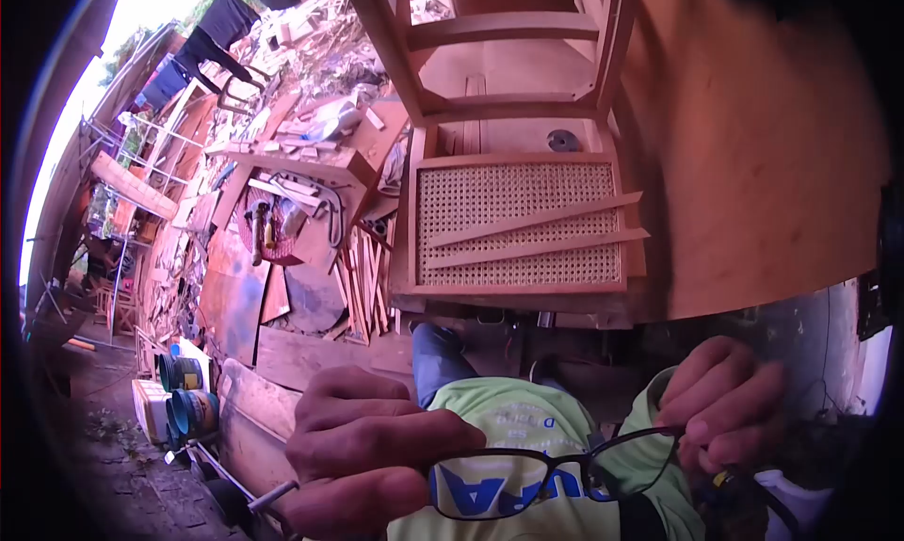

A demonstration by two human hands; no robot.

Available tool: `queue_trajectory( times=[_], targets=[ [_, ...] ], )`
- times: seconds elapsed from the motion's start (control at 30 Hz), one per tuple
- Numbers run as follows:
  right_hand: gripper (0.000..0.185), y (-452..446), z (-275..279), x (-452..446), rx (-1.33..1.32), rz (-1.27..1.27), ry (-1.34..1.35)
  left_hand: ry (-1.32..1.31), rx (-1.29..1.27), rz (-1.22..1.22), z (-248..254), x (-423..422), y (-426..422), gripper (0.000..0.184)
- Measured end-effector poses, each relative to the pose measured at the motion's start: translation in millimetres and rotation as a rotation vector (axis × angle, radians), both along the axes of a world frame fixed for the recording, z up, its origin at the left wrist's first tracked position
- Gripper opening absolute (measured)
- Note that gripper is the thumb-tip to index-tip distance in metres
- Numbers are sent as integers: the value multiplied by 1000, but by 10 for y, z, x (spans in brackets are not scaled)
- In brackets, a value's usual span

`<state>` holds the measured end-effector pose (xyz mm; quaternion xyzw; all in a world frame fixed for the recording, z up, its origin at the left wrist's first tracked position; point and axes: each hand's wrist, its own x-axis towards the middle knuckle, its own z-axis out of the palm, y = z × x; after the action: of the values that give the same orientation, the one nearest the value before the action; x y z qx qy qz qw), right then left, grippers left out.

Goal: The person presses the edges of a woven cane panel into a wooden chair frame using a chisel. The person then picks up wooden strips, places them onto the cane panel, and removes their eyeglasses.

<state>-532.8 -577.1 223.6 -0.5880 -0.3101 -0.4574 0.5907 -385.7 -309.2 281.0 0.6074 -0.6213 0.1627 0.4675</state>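
Observation:
Close to the camera, I hold a pair of black-framed eyeglasses (549, 458) in front of my green shirt. My left hand (363, 452) pinches one end of the frame, by the outer edge of that lens. At the other end, my right hand (723, 404) has its fingers closed around the hinge and temple area. Beyond them, a woven cane panel (508, 188) in a wooden frame rests on the workbench. Two thin wooden strips (537, 219) lie slantwise across the cane.
A wooden chair frame (504, 31) stands behind the cane panel, near a dark round disc (562, 141). On the left are a red basket with a hammer (257, 230), a C-clamp (330, 211), piled wood scraps and paint buckets (191, 414). A large curved brown sheet (753, 164) rises at right.

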Motion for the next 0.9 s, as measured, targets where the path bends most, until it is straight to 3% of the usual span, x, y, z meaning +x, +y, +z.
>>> queue_trajectory(
  times=[0.07,0.17,0.27,0.33,0.4,0.43,0.5,0.63,0.8,0.9],
  targets=[
    [6,14,123,-24,71,37,15,-46,-64,-59,25,33,-33,51],
    [14,96,468,-7,176,42,-24,101,36,-26,264,-208,77,35],
    [7,69,424,-363,29,-65,111,202,-107,-138,296,-141,-6,38],
    [7,32,462,-402,-25,-17,137,355,211,-272,572,65,150,44],
    [13,-81,517,-165,50,185,-2,280,213,-208,518,102,189,39],
    [12,-12,467,-66,60,132,-46,134,49,-70,202,23,165,35],
    [11,131,375,119,82,20,-130,63,-10,22,-47,78,167,29],
    [10,-63,148,222,-103,150,34,116,-148,121,-374,-2,57,24],
    [15,-54,7,332,-85,181,22,254,-53,163,-485,-87,208,22],
    [18,-76,13,354,-84,195,27,365,-151,173,-589,-143,137,19]
  ],
)
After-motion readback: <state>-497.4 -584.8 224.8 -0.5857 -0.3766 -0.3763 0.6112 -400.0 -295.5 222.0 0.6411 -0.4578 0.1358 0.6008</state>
